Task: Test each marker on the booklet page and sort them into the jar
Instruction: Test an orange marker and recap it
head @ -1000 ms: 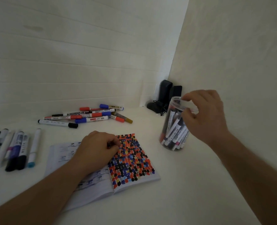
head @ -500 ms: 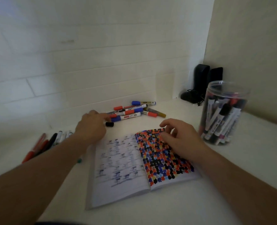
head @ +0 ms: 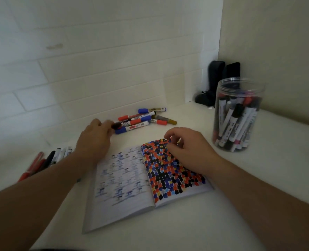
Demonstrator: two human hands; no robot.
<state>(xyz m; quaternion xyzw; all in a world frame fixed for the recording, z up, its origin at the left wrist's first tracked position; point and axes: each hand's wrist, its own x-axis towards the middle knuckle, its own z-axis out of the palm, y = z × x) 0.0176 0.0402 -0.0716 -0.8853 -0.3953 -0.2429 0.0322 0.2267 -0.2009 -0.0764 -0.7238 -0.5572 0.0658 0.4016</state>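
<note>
Both my forearms are bare from elbow to wrist, with no sleeves, watch, bracelet or rings showing. My left hand (head: 94, 140) and right hand (head: 188, 151) wear no gloves; fingernails look short and plain.

Left hand (head: 94, 140) now on black-capped marker (head: 116, 125)
</note>
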